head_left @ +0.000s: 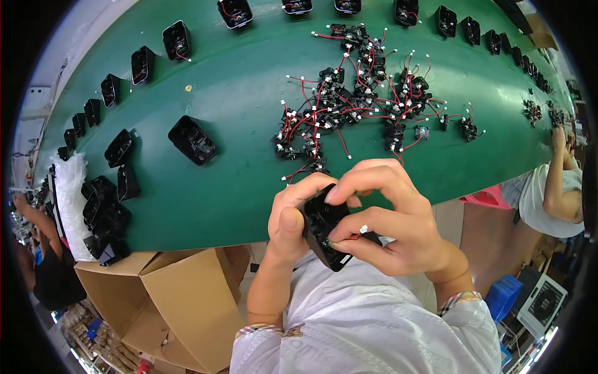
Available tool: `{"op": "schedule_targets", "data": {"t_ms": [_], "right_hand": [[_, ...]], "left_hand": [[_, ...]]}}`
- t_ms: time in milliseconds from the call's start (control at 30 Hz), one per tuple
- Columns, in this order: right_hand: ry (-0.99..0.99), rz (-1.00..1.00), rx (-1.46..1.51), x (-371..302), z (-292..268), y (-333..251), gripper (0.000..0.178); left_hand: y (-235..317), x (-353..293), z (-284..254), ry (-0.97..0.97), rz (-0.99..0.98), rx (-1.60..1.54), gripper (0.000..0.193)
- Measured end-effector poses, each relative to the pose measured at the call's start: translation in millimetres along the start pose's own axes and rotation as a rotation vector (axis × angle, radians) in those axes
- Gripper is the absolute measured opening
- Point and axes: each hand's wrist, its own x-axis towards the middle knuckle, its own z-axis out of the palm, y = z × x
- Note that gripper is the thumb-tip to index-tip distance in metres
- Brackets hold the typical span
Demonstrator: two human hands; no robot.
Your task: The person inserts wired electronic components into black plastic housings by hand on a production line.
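Observation:
Close to my body, past the table's front edge, my left hand (pixel 286 215) grips a black plastic housing (pixel 319 218) by its sides, tilted with the open face up. The fingers of my right hand (pixel 398 221) reach into that housing. Thumb and a fingertip pinch at its lower inside, where a short red wire with a white connector (pixel 363 229) sticks out between the fingers. Most of the part at the wire's end is hidden by the fingers. Ahead on the table lies a pile of small black parts (pixel 342 103) with red wires and white connectors.
One black housing (pixel 192 141) lies alone on the green table (pixel 240 181). More housings (pixel 177 40) line the far edge; others heap beside plastic wrap (pixel 70 199) at left. An open cardboard box (pixel 187 305) stands below. Co-workers (pixel 554 193) sit at both sides.

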Motion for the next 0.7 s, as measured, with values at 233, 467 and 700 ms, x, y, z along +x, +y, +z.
{"op": "schedule_targets", "data": {"t_ms": [233,467,700], "right_hand": [[-0.055,0.082,0.1,2.8,-6.8,-11.1,0.029],[-0.001,0.11,0.388,-8.5,-28.3,22.1,0.032],[0.265,0.503,1.194,-32.3,-14.4,35.4,0.041]], "left_hand": [[5.0,1.6,7.7,0.029,0.015,-0.104,0.099],[43.3,27.6,38.3,0.084,-0.125,0.122,0.044],[52.3,35.0,40.9,-0.068,-0.006,0.337,0.057]]}}
